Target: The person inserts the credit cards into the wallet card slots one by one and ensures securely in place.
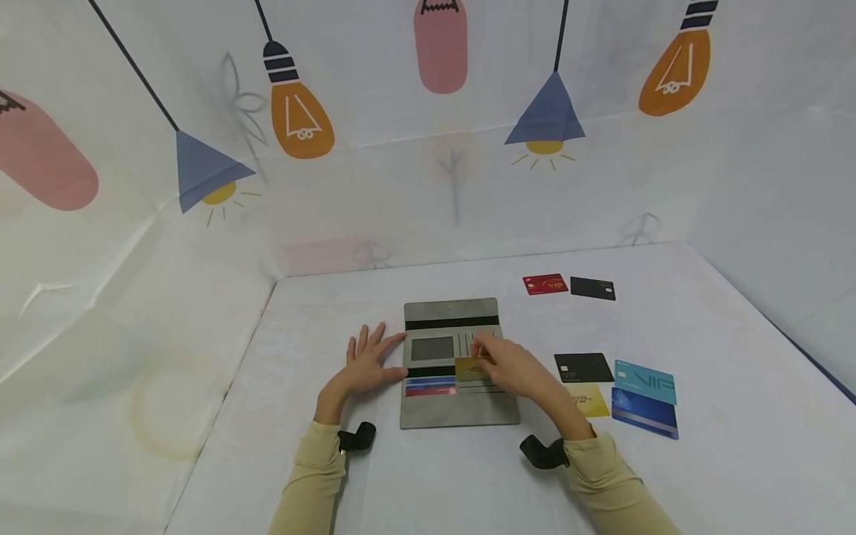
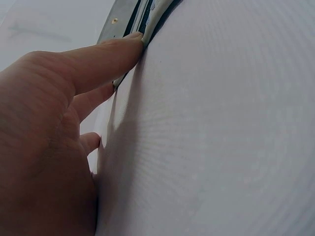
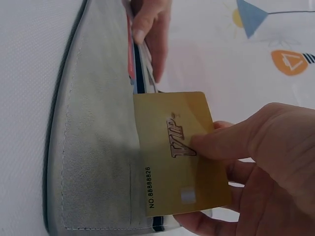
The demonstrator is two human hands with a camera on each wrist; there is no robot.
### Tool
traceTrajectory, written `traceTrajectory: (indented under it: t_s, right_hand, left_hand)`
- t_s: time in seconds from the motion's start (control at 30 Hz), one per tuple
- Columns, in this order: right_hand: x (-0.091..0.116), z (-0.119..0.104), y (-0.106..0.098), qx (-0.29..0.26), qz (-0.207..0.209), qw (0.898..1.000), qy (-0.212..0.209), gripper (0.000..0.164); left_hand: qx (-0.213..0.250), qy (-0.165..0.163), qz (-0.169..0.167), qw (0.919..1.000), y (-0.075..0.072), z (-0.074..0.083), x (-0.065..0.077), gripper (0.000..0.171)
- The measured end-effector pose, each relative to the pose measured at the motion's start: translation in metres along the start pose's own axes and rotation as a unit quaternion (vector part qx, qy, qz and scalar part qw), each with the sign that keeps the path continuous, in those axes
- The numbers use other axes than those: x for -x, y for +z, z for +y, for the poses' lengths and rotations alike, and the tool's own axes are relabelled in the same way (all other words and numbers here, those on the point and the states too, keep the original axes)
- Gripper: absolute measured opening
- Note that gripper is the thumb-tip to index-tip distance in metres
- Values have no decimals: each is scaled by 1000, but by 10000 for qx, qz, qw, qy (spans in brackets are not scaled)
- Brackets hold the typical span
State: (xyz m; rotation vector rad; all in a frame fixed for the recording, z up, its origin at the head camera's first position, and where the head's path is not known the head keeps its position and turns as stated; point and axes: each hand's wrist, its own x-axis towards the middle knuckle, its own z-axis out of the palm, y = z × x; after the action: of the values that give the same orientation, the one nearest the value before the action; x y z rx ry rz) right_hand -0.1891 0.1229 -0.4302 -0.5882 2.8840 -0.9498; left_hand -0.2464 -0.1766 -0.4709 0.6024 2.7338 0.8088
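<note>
A grey wallet [image 1: 428, 413] lies unfolded on the white table, with a mesh window and several card slots. Blue and red cards [image 1: 430, 386] sit in its lower left slots. My right hand [image 1: 511, 365] pinches a gold VIP card [image 3: 167, 147] between thumb and fingers, over the wallet's right-hand slots. In the right wrist view the card's long edge meets the slot side of the wallet; whether it is inside a slot I cannot tell. My left hand [image 1: 364, 365] rests at the wallet's left edge, fingers spread, thumb and index finger touching it.
Right of the wallet lie a black VIP card [image 1: 584, 367], a yellow card [image 1: 588, 400], a teal VIP card [image 1: 645, 381] and a blue card [image 1: 644, 412]. Farther back are a red card [image 1: 545, 284] and a dark card [image 1: 592, 288]. Patterned white sheets [image 1: 374, 200] hang behind.
</note>
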Motion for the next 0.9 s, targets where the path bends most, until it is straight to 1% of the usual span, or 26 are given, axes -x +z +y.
traceTrajectory:
  t_s: [0.13,0.27,0.37,0.5,0.7,0.83,0.9]
  right_hand:
    - [-1,1,1,91,-6,9999,-57,11]
    - [-2,3,0,281,10,9996,94,10]
    - [-2,7,-2,299,40,9993,198,10]
    - [-2,9,1,108,101,9994,298,10]
    - [-5,8,13,8,245,9992,329,11]
    - [-7,11,20,-254,361,9978,499,13]
    - [-8,13,23,-284,408,9971,571,13]
  left_hand:
    - [-4,-35,-22,10000,0,1,0,73]
    - [34,-59,-28,10000,0,1,0,73]
    - [21,-72,-54,10000,-1,1,0,73]
    - [-18,-64,-78,9999,-1,1,-1,74]
    - [-65,-70,-77,9999,0,0,-3,74]
    - [-104,-78,-53,9999,1,-2,-3,74]
    - [-120,-88,-48,9999,2,-2,-4,74]
